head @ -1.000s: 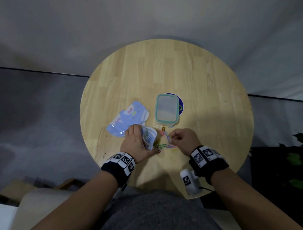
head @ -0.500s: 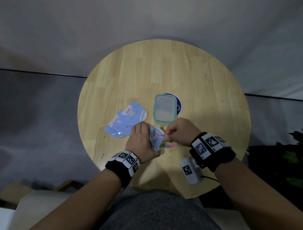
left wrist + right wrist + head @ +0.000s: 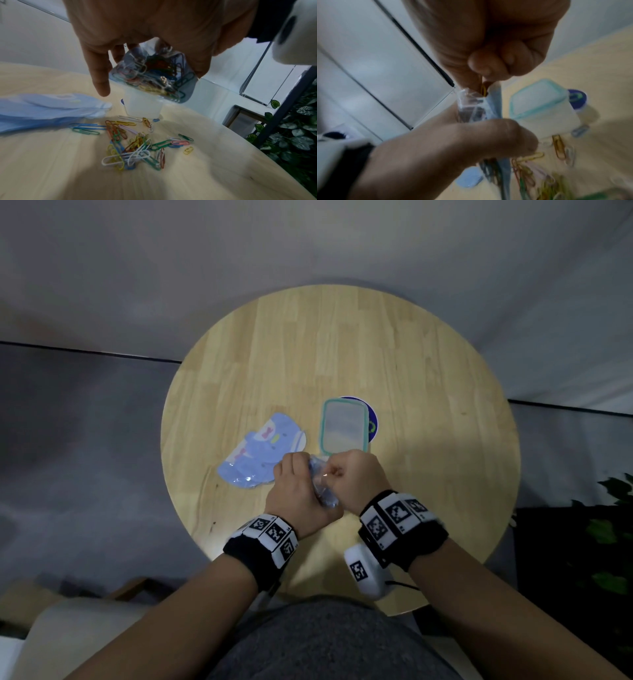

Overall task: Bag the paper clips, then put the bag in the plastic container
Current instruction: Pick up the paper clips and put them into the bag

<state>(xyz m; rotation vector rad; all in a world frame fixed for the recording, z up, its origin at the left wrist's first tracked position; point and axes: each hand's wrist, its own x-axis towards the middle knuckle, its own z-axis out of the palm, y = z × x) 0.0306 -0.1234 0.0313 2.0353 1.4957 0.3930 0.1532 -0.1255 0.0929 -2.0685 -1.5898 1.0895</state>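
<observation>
Your left hand (image 3: 297, 497) grips a small clear plastic bag (image 3: 150, 75), fingers curled round its side, holding it up off the round wooden table (image 3: 342, 344) with the mouth pointing up. The bag hangs just below your palm in the left wrist view, already packed with coloured paper clips, its lower corner in front of the plastic container (image 3: 143, 106). Your right hand (image 3: 356, 477) sits directly against the left, fist-like, thumb and forefinger pinching 1 yellow paper clip (image 3: 483, 90) at the bag's open lip; the clip's lower end is at or just inside the opening, and you cannot tell how far it is in. Loose paper clips (image 3: 137, 146) lie scattered on the table right under both hands, between you and the container, a few touching its base. The container stands just beyond your knuckles, translucent, with a teal-rimmed lid (image 3: 344, 426) on top. Behind its right edge sits a dark blue round object (image 3: 372, 424), partly hidden. To the left of your left hand lies a pale blue cartoon-printed pouch (image 3: 255, 453), flat on the wood, its near edge under or beside your fingers. Marker-printed black bands wrap both wrists.
</observation>
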